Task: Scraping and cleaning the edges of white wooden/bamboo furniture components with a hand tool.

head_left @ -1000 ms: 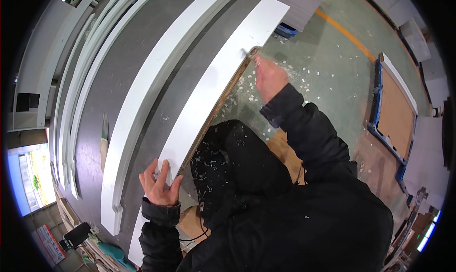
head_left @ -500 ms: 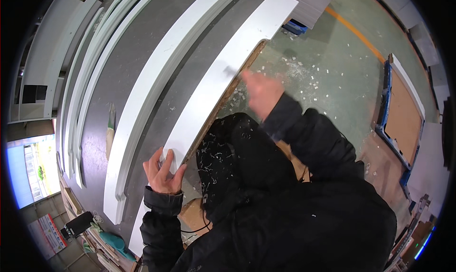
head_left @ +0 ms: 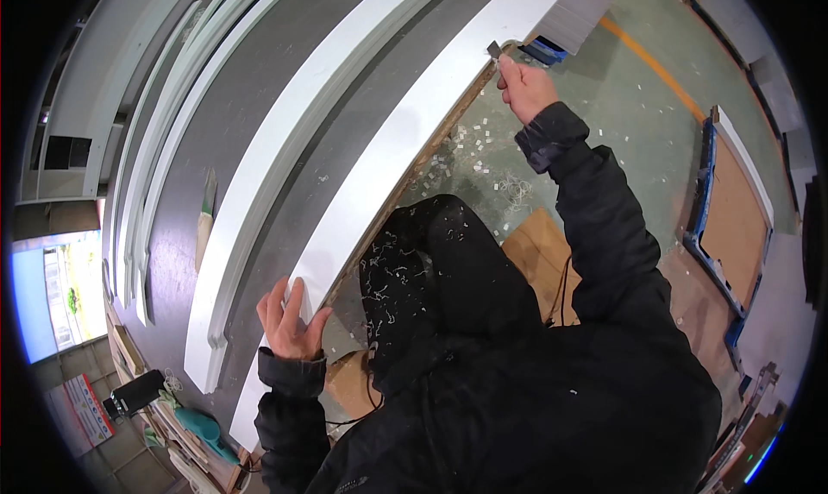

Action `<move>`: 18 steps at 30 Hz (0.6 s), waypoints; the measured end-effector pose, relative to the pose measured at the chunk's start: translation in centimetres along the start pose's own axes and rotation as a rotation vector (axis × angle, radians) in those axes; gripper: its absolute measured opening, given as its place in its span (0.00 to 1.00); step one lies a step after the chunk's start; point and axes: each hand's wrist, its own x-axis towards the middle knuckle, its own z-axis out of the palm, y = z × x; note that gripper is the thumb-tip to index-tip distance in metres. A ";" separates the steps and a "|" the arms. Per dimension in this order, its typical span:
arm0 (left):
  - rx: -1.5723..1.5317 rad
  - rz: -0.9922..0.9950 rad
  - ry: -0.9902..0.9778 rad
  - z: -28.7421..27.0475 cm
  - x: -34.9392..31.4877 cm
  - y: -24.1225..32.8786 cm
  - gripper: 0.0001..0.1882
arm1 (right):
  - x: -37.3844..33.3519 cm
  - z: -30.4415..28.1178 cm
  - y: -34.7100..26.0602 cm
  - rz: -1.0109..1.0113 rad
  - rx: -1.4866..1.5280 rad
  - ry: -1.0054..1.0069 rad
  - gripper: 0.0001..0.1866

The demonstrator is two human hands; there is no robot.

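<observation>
A long white board (head_left: 405, 140) lies slantwise on the grey table, its rough brown edge facing me. My right hand (head_left: 528, 88) is closed on a small dark flat scraper blade (head_left: 494, 50) at the far end of that edge, beside a notch. The blade's lower part is hidden in my fingers. On the near part of the board rests my left hand (head_left: 293, 323), open, fingers spread over the white face and thumb near the edge.
Further left on the table (head_left: 233, 97) lie a second white board (head_left: 293, 123), thin white strips (head_left: 185, 149) and a light-handled blade tool (head_left: 205, 218). White scraps (head_left: 470, 144) litter the floor. A blue-edged brown panel (head_left: 737, 226) stands at right; a teal tool (head_left: 204, 434) lies lower left.
My right hand has moved away from me along the board's edge with the scraper blade, up to the notch. My left hand stays on the board's near part.
</observation>
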 end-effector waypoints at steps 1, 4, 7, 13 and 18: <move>0.011 0.005 0.015 0.2 0.0 -0.2 0.36 | 0.0 0.3 -0.1 -0.010 -0.080 -0.003 0.26; 0.016 0.036 0.025 0.7 0.7 0.2 0.35 | -6.2 3.7 -2.1 -0.205 -0.180 -0.163 0.25; -0.016 0.036 0.049 1.8 2.8 2.0 0.36 | -12.5 7.7 -3.6 -0.260 -0.044 -0.301 0.23; -0.064 -0.008 0.025 1.1 3.5 2.8 0.40 | -10.4 5.5 -6.1 -0.497 -0.292 -0.546 0.16; 0.058 -0.031 0.038 -0.5 -1.6 -0.1 0.42 | 2.2 -1.4 -2.2 0.074 -0.105 -0.054 0.28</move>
